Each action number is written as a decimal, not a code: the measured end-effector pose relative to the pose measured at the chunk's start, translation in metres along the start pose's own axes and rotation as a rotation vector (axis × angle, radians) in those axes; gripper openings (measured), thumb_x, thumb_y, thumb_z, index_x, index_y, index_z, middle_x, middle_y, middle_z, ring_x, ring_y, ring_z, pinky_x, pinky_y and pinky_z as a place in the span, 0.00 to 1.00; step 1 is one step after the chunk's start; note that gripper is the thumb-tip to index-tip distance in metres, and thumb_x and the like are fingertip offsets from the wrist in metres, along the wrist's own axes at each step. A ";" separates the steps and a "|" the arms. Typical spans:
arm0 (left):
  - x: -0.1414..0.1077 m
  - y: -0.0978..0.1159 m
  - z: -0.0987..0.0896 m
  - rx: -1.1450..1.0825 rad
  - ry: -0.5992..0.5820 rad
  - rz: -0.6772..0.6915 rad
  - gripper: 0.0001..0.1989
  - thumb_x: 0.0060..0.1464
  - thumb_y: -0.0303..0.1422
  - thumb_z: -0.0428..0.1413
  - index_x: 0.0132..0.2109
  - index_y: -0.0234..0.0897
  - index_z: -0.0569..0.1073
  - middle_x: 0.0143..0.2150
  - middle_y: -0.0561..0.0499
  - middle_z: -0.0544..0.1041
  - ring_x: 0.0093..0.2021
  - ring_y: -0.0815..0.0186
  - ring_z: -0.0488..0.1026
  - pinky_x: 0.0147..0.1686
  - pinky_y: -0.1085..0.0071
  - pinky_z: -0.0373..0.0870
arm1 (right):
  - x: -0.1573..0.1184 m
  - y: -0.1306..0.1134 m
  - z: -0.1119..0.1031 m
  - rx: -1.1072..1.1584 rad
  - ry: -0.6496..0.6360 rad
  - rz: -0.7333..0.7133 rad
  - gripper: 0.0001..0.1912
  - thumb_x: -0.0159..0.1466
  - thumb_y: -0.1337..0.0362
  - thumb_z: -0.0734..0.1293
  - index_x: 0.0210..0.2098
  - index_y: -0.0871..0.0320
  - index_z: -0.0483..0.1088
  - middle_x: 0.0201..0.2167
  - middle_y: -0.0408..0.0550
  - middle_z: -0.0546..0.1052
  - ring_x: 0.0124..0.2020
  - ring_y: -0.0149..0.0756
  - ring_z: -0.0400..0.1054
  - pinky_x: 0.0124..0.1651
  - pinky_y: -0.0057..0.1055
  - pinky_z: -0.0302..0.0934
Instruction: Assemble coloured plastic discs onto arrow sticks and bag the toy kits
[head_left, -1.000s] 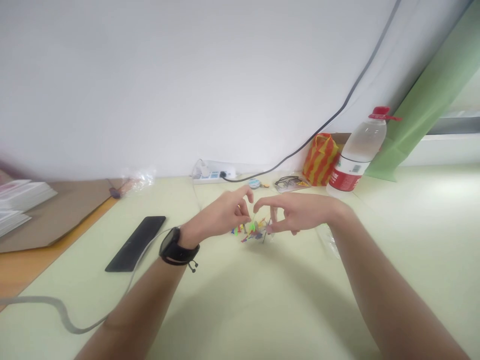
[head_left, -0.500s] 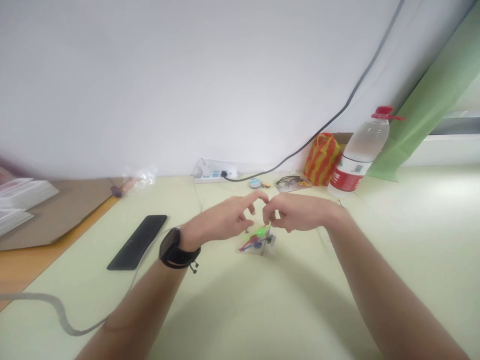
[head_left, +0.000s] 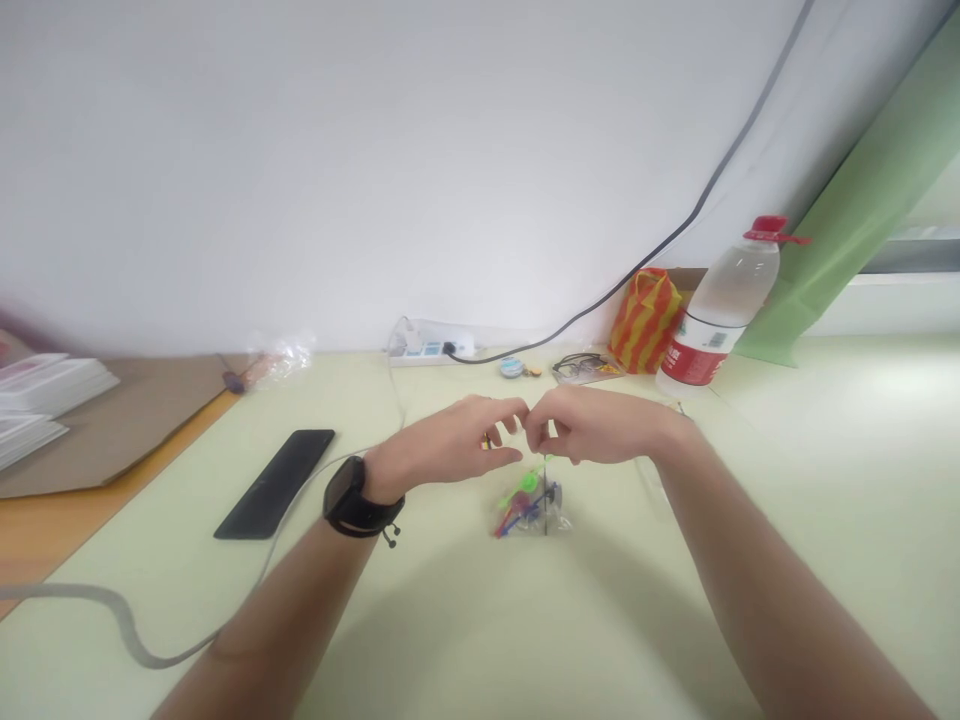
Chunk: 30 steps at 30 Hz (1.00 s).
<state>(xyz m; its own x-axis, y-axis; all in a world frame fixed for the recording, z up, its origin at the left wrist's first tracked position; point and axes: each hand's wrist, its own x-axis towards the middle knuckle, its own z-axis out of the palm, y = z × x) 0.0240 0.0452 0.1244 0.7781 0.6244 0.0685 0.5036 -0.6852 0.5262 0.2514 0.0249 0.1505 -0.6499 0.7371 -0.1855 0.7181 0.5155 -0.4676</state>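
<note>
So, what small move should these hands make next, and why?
Perhaps the left hand should dip slightly to steady the clear plastic bag of colourful pieces: it shows just below the fingers, and the right hand has its fingers curled above it. Whether either grips it is unclear.

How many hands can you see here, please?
2: the left hand and the right hand, close together near the clear bag of colourful pieces; no other hands are visible.
</note>
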 end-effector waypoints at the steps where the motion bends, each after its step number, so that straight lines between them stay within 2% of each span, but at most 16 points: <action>1: 0.000 -0.001 0.000 0.008 0.004 0.008 0.06 0.61 0.33 0.58 0.45 0.43 0.74 0.43 0.52 0.80 0.41 0.62 0.77 0.34 0.70 0.68 | -0.001 0.000 0.000 -0.006 0.020 -0.007 0.13 0.61 0.72 0.63 0.38 0.56 0.78 0.33 0.44 0.81 0.27 0.32 0.72 0.30 0.27 0.58; 5: 0.001 -0.001 0.002 0.096 0.091 0.021 0.03 0.63 0.35 0.57 0.40 0.41 0.74 0.38 0.52 0.79 0.39 0.62 0.76 0.35 0.69 0.66 | -0.006 -0.001 -0.002 -0.046 0.143 -0.040 0.12 0.61 0.73 0.64 0.36 0.55 0.78 0.35 0.44 0.81 0.32 0.33 0.71 0.32 0.27 0.58; 9: 0.004 0.003 0.005 0.244 0.260 0.044 0.05 0.63 0.33 0.57 0.37 0.40 0.74 0.36 0.53 0.78 0.36 0.63 0.74 0.37 0.67 0.65 | -0.014 0.000 -0.007 -0.094 0.231 0.009 0.10 0.63 0.70 0.64 0.36 0.53 0.78 0.37 0.45 0.80 0.36 0.36 0.71 0.32 0.29 0.57; 11: 0.005 0.004 0.006 0.288 0.296 0.050 0.06 0.63 0.32 0.57 0.36 0.40 0.74 0.36 0.53 0.78 0.35 0.64 0.73 0.36 0.67 0.64 | -0.017 0.000 -0.009 -0.100 0.264 0.044 0.09 0.64 0.67 0.65 0.38 0.52 0.78 0.37 0.45 0.80 0.36 0.36 0.71 0.33 0.30 0.57; 15: 0.005 0.002 0.006 0.261 0.278 0.029 0.07 0.63 0.31 0.57 0.35 0.40 0.76 0.37 0.54 0.79 0.34 0.65 0.73 0.35 0.68 0.65 | -0.018 0.002 -0.010 -0.106 0.277 0.075 0.07 0.65 0.61 0.68 0.41 0.51 0.79 0.38 0.46 0.80 0.39 0.40 0.72 0.35 0.31 0.59; 19: 0.004 0.000 0.004 0.155 0.262 -0.013 0.08 0.63 0.33 0.57 0.35 0.41 0.79 0.39 0.53 0.81 0.36 0.64 0.76 0.33 0.69 0.66 | -0.015 0.005 -0.008 -0.097 0.265 0.050 0.12 0.65 0.59 0.68 0.47 0.49 0.78 0.43 0.46 0.79 0.41 0.41 0.73 0.36 0.32 0.59; 22: 0.005 0.003 0.003 0.109 0.263 -0.019 0.09 0.64 0.36 0.57 0.36 0.41 0.80 0.38 0.52 0.81 0.35 0.65 0.77 0.31 0.70 0.66 | -0.013 0.007 -0.006 -0.100 0.251 0.051 0.15 0.65 0.56 0.69 0.50 0.48 0.77 0.43 0.47 0.79 0.42 0.41 0.73 0.37 0.32 0.60; 27: 0.006 0.003 0.002 0.088 0.270 -0.016 0.10 0.64 0.37 0.58 0.37 0.41 0.81 0.34 0.52 0.81 0.28 0.67 0.75 0.30 0.69 0.66 | -0.008 0.010 -0.003 -0.161 0.208 0.084 0.16 0.63 0.55 0.70 0.49 0.49 0.79 0.45 0.48 0.80 0.45 0.44 0.72 0.37 0.32 0.59; 30: 0.006 0.002 0.002 0.096 0.281 -0.008 0.09 0.63 0.37 0.58 0.36 0.42 0.81 0.34 0.53 0.81 0.29 0.66 0.76 0.31 0.69 0.67 | -0.008 0.012 -0.003 -0.181 0.203 0.112 0.15 0.63 0.55 0.69 0.47 0.51 0.79 0.44 0.49 0.80 0.45 0.44 0.72 0.37 0.32 0.59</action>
<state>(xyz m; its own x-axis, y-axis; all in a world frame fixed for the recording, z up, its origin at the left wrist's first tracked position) 0.0309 0.0470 0.1240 0.6462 0.7002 0.3037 0.5529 -0.7037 0.4462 0.2655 0.0265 0.1491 -0.5143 0.8566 -0.0416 0.8270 0.4825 -0.2886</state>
